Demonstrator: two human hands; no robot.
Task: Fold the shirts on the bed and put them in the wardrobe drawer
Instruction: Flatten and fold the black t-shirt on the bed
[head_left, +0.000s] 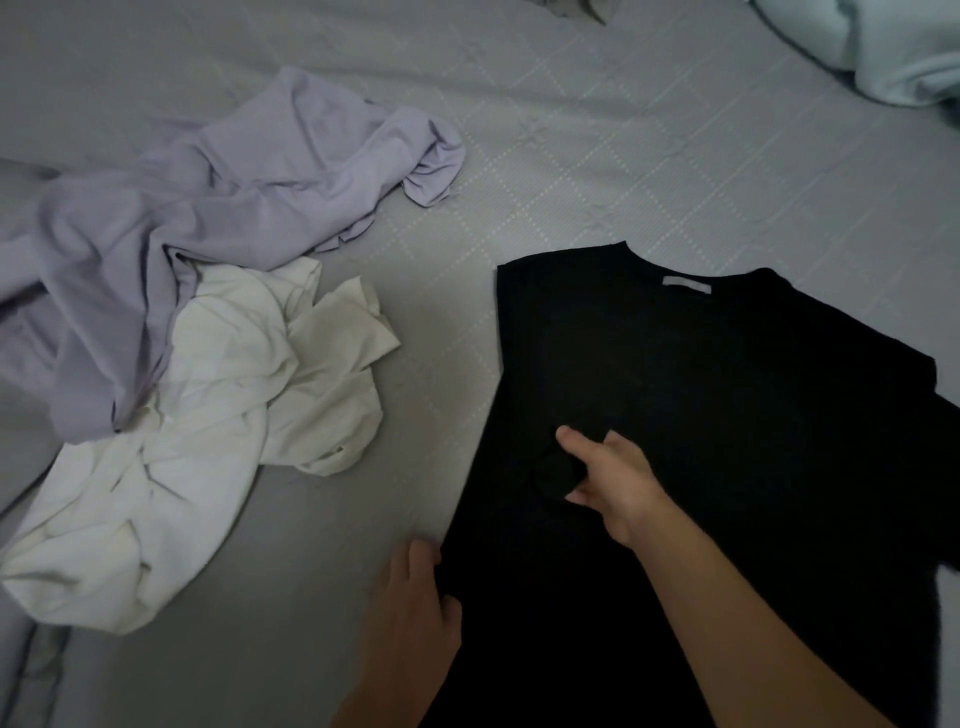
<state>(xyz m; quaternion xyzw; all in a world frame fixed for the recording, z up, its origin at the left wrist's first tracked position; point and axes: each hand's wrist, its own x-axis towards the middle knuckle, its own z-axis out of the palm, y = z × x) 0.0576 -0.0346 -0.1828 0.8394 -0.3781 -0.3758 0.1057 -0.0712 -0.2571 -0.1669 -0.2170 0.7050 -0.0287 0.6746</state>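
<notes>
Left hand (410, 603) nearest the lens, fingers curled round the left edge of black shirt (701, 415) near its hem. Right hand (608, 475) further up, pinching a bunched fold of the same cloth — thumb above, fingers below. Shirt flat on grey bed (623, 156), long axis running away from camera, collar and label at far end. Hem cut off by lower frame edge. Lilac shirt (208, 208) and white shirt (208, 426) crumpled at left, overlapping — shapes indistinct.
</notes>
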